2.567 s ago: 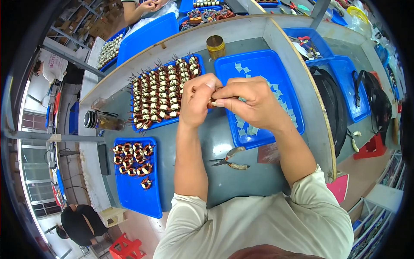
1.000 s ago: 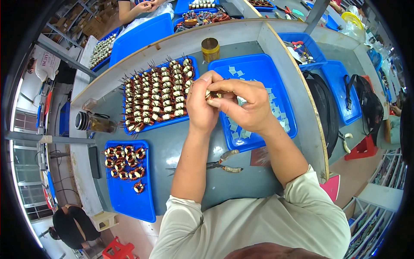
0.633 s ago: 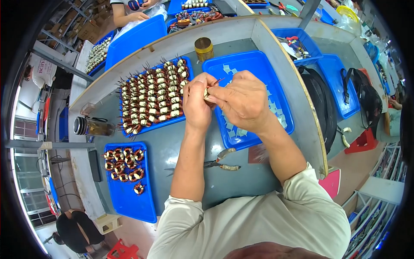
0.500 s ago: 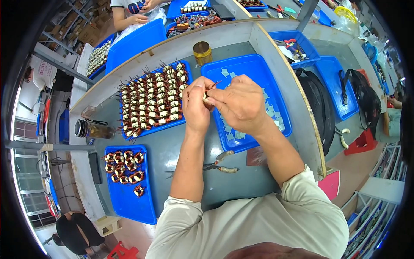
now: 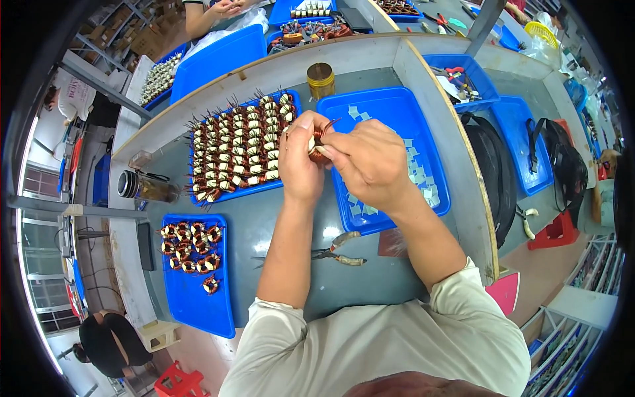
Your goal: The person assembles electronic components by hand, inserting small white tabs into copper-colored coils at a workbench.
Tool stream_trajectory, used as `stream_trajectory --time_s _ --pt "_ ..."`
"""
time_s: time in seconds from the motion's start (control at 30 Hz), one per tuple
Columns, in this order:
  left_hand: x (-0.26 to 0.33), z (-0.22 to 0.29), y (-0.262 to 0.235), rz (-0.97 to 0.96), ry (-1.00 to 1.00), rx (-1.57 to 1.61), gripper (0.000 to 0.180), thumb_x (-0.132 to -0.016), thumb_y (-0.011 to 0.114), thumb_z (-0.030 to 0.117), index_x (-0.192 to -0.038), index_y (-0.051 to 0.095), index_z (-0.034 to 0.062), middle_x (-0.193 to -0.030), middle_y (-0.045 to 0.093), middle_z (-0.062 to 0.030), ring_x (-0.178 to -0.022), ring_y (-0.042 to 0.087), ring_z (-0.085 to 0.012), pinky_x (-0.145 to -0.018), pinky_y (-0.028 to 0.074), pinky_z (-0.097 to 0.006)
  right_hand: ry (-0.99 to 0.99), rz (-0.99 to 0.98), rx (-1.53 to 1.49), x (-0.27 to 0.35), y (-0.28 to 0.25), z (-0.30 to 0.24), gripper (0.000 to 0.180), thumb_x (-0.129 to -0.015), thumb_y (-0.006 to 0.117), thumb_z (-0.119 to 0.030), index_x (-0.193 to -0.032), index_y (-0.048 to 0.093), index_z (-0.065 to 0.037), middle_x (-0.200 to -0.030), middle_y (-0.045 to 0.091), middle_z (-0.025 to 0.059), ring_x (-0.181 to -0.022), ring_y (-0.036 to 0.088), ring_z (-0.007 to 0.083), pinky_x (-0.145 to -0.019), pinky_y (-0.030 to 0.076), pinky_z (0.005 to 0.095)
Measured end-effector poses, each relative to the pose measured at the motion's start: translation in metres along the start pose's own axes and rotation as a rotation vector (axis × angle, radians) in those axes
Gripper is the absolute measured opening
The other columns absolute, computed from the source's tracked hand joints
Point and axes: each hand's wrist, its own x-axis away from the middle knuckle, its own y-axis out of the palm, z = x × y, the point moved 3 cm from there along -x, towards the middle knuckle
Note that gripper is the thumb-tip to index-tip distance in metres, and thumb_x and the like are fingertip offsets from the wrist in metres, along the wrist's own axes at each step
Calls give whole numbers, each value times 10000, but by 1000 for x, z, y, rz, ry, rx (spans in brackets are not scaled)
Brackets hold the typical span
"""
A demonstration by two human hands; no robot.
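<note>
The left hand (image 5: 301, 162) curls closed around a copper-wound ring coil with white wrapping (image 5: 313, 148), the right hand (image 5: 372, 162) pinching it, just left of a blue rectangular plastic tray (image 5: 390, 104) holding pale squares (image 5: 418, 176).

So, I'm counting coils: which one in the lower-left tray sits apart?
The lowest coil in that blue tray; the other coils bunch together farther up.
</note>
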Motion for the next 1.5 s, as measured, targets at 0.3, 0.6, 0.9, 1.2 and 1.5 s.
stream_trajectory --time_s 0.3,0.6,0.9,1.2,1.5 --pt "6 10 4 -58 117 134 401 -1128 477 428 -1155 599 47 -877 605 -14 -668 530 -70 -554 413 -231 54 -30 -158 -6 -12 -7 198 -868 808 -177 -999 752 -40 -779 722 67 -695 702 246 -643 494 367" --pt "1 9 -3 -115 89 131 483 -1130 383 449 -985 600 43 -636 524 -21 -520 460 -82 -468 355 -241 564 -47 -555 3 -9 16 244 -1017 698 -202 -971 689 38 -805 728 89 -699 695 143 -608 520 295" --pt "3 11 -1 -75 29 -17 432 -1091 433 394 -906 614 47 -683 552 -16 -525 486 -83 -467 370 -245 457 -240 -317 1 -4 6 193 -1017 668 -193 -932 643 -20 -742 689 127 -681 716 272 -609 537 364" --pt "-4 2 -11 -322 -282 68 309 -1029 476 328 -919 607 71 -695 564 -14 -516 462 -80 -430 350 -246 512 -429 -487 4 -12 22 240 -994 646 -149 -809 653 5 -638 559 108 -544 495 217 -536 398 385" --pt "-3 -7 -10 -401 -366 298 306 -1051 524 350 -933 598 77 -709 596 -46 -526 481 -79 -426 358 -241 836 -424 -1007 25 -2 43 261 -1037 626 -180 -863 724 -12 -573 553 6 -477 480 85 -517 417 279"
